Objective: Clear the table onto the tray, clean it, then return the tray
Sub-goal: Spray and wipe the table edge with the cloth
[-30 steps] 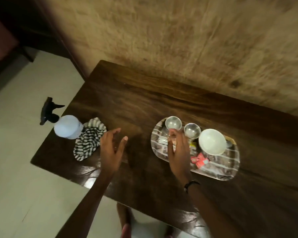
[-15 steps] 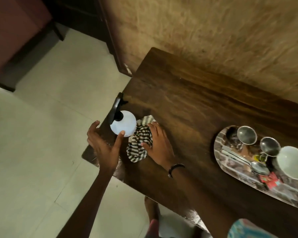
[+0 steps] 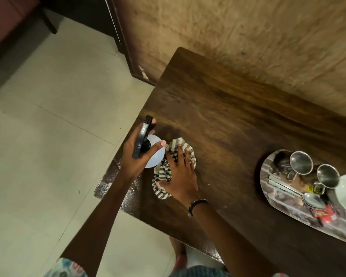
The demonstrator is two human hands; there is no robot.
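Striped cloth (image 3: pixel 173 168) crumpled under right hand (image 3: pixel 181 176)'s curled fingers; left hand (image 3: pixel 137 156) grips rounded spray bottle (image 3: pixel 153 153).

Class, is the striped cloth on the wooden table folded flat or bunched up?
Bunched up: the black-and-white striped cloth lies crumpled in uneven folds under the right hand, beside the white spray bottle.
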